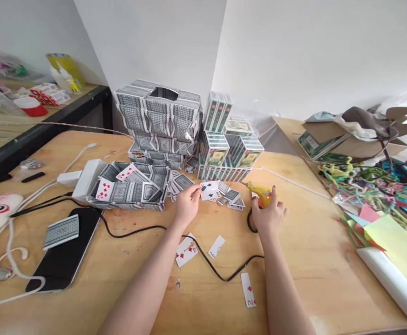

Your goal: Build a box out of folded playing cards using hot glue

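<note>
My left hand pinches a playing card with black marks, face toward me, over a loose pile of cards. My right hand is closed round a yellow hot glue gun, its nozzle pointing left toward the card. Its black cord crosses the table. To the left of my left hand sits an open box made of cards, with loose cards inside. Behind it rises a larger structure of folded cards. Cut card pieces lie between my forearms.
Boxed card decks are stacked at the back middle. A phone with a card on it, white cables and a power strip lie left. Coloured paper, pipe cleaners and a cardboard box crowd the right.
</note>
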Tool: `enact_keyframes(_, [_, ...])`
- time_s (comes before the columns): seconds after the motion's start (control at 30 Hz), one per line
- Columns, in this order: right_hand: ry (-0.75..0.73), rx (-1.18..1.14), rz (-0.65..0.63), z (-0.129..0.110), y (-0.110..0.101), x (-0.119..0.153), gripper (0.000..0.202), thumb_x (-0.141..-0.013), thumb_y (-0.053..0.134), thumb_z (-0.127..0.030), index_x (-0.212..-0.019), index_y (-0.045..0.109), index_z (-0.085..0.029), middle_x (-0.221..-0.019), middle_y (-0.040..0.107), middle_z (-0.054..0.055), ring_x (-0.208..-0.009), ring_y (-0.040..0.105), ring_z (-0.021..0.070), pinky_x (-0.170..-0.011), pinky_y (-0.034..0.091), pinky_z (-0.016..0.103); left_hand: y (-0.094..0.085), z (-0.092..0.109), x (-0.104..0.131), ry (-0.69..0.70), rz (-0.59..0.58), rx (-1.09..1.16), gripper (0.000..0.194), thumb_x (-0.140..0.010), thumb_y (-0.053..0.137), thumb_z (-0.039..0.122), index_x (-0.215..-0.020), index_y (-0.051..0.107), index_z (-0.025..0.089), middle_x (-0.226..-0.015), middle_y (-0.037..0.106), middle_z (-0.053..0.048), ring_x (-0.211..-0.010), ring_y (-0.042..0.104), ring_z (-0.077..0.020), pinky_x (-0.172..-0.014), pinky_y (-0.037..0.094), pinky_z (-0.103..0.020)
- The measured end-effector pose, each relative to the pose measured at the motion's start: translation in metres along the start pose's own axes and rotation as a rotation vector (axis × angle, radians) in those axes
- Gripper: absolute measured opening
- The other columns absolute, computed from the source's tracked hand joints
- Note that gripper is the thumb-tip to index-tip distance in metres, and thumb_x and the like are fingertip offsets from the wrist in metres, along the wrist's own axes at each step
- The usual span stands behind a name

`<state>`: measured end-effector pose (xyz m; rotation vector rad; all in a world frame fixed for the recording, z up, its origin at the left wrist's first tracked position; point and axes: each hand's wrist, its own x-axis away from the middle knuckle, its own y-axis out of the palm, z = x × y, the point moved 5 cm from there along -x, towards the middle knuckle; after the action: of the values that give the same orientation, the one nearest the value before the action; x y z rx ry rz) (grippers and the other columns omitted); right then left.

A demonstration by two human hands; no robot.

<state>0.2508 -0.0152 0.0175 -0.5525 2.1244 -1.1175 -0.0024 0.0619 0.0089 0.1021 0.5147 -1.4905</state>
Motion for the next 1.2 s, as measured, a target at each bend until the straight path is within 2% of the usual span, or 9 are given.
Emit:
enact_keyframes(0.23, [0.022,-0.008,0.042,0.008,-0.011,0.002,0.066,-0.068,0.056,-0.047,-0.127,0.039,-0.023,-0.099,0.042,0.014,-0.099,0.038,0.0386,-0.076,0.03,0.06,0.001,-0.002,0.0,0.01,-0.006,-0.018,0.016,-0.079,0.05,0.023,-0.084,0.063,0.015,-0.078,0.067,-0.005,-0.067,0.061,-0.0132,-0.061,0.047,-0.022])
enact_keyframes(0.33, [-0.08,-0.163,0.086,-0.001,-0.022,0.001,0.049,-0.07,0.057,-0.045,-0.112,0.05,-0.019,-0.093,0.045,0.011,-0.094,0.043,0.0323,-0.077,0.036,0.052,0.001,-0.003,-0.001,-0.004,-0.004,-0.003,0.017,-0.079,0.05,0.023,-0.085,0.063,0.015,-0.08,0.067,-0.005,-0.069,0.061,-0.0136,-0.063,0.048,-0.022])
enact_keyframes(0.4, [-0.248,-0.375,-0.134,-0.015,-0.025,0.003,0.03,-0.075,0.054,-0.041,-0.097,0.056,-0.02,-0.08,0.047,0.006,-0.079,0.048,0.0229,-0.07,0.042,0.039,0.001,-0.003,-0.002,-0.012,-0.003,-0.006,0.017,-0.079,0.049,0.022,-0.085,0.063,0.015,-0.079,0.067,-0.005,-0.068,0.061,-0.0135,-0.063,0.048,-0.022])
enact_keyframes(0.47, [-0.452,-0.54,-0.514,-0.036,-0.025,0.016,0.02,-0.078,0.053,-0.038,-0.087,0.059,-0.021,-0.074,0.049,0.003,-0.068,0.049,0.0174,-0.062,0.044,0.031,0.0,-0.003,-0.002,-0.014,-0.007,-0.015,0.016,-0.079,0.049,0.021,-0.084,0.063,0.015,-0.078,0.067,-0.005,-0.066,0.061,-0.0129,-0.062,0.047,-0.022])
enact_keyframes(0.53, [-0.646,-0.553,-0.818,-0.053,-0.029,0.037,0.015,-0.076,0.058,-0.034,-0.086,0.062,-0.024,-0.083,0.053,0.004,-0.077,0.052,0.0174,-0.066,0.045,0.029,0.0,-0.002,-0.002,-0.009,-0.017,-0.028,0.016,-0.079,0.049,0.021,-0.084,0.063,0.015,-0.077,0.067,-0.005,-0.064,0.06,-0.0122,-0.06,0.047,-0.021])
enact_keyframes(0.67, [-0.861,-0.349,-1.09,-0.071,-0.026,0.076,0.04,-0.063,0.072,-0.019,-0.098,0.061,-0.032,-0.099,0.05,0.002,-0.096,0.047,0.0198,-0.084,0.041,0.034,0.0,-0.001,-0.002,0.002,-0.031,-0.049,0.016,-0.079,0.049,0.022,-0.083,0.063,0.015,-0.073,0.066,-0.003,-0.06,0.059,-0.0116,-0.058,0.046,-0.02])
enact_keyframes(0.8, [-0.821,-0.243,-1.071,-0.075,-0.009,0.085,0.034,-0.061,0.071,-0.009,-0.088,0.062,-0.028,-0.095,0.049,0.002,-0.093,0.045,0.0202,-0.084,0.038,0.038,0.001,-0.002,-0.002,0.01,-0.05,-0.064,0.015,-0.079,0.05,0.022,-0.083,0.062,0.015,-0.073,0.066,-0.003,-0.06,0.059,-0.0115,-0.058,0.046,-0.02])
enact_keyframes(1.07, [-0.738,-0.434,-1.001,-0.074,0.001,0.075,0.01,-0.065,0.066,-0.013,-0.067,0.058,-0.019,-0.085,0.054,0.003,-0.086,0.048,0.0189,-0.08,0.04,0.035,0.005,-0.003,0.0,0.021,-0.113,-0.062,0.015,-0.079,0.048,0.02,-0.083,0.062,0.016,-0.07,0.065,-0.003,-0.057,0.058,-0.0108,-0.056,0.046,-0.02])
enact_keyframes(1.2, [-0.425,-0.722,-1.061,-0.068,0.006,0.067,0.014,-0.077,0.055,-0.032,-0.074,0.053,-0.018,-0.066,0.058,0.001,-0.058,0.053,0.0135,-0.056,0.043,0.027,0.007,-0.004,0.0,0.039,-0.164,-0.079,0.016,-0.079,0.048,0.02,-0.084,0.063,0.016,-0.074,0.066,-0.003,-0.062,0.059,-0.0117,-0.059,0.046,-0.021])
